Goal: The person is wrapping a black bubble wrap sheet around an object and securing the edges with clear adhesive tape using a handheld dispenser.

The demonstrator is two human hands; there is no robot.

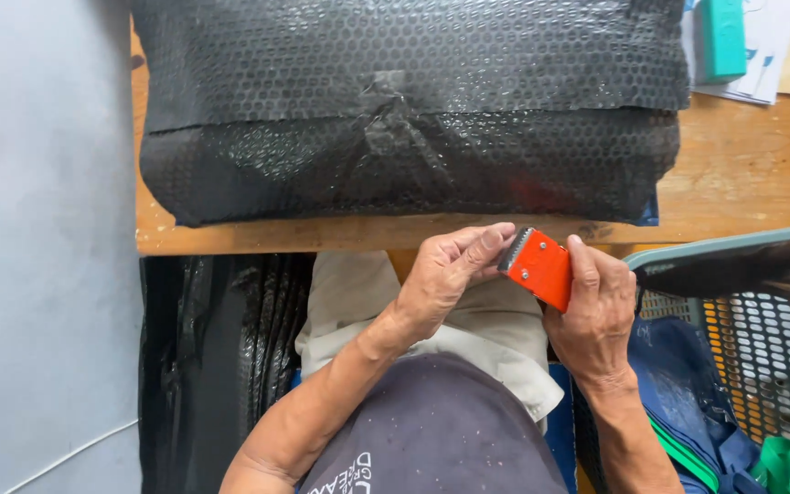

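We are gripping the orange tape dispenser [539,268] in our right hand [593,316]; our left hand [447,274] is pinching at its toothed upper-left end.

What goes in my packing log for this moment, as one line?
right hand: holds orange tape dispenser | left hand: at its blade | black bubble-wrapped parcel: on table

Table top [733,174] largely covered by black bubble-wrapped parcel [409,110]; bare wood is left at right; mesh basket [761,357] blocks lower right.
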